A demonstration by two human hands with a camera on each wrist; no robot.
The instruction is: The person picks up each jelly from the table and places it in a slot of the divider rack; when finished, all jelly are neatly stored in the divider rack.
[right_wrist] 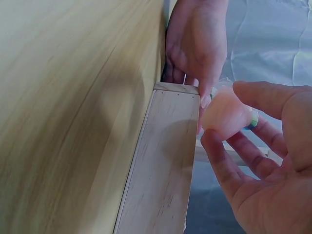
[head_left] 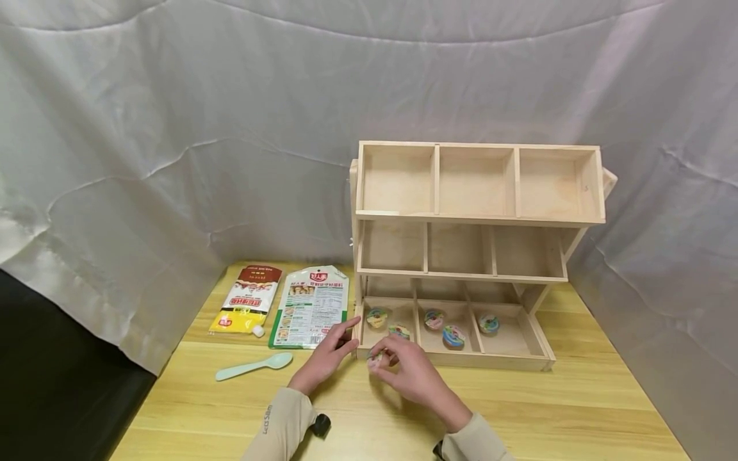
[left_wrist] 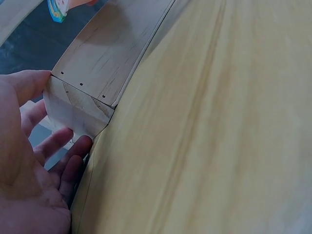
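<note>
Between the thumb and fingers of my right hand (head_left: 410,372) is a small jelly cup (right_wrist: 226,114) with pale pink contents and a colourful lid. It is held just above the front edge of the wooden rack's bottom tray (head_left: 461,360), near the left compartment. My left hand (head_left: 327,358) touches that tray's front left corner (left_wrist: 78,105), its fingers loosely spread along the end. Inside the tray lie more jelly cups: a yellowish one (head_left: 377,317) and another (head_left: 399,331) on the left, two (head_left: 453,337) in the middle, one (head_left: 489,324) on the right.
Left of the rack, a red, white and yellow pouch (head_left: 248,299) with a white cap and a green-white packet (head_left: 311,307) lie flat. A pale green spoon (head_left: 255,366) is in front of them. Above are the rack's middle tier (head_left: 461,276) and top tier (head_left: 478,218). Grey curtain surrounds the table.
</note>
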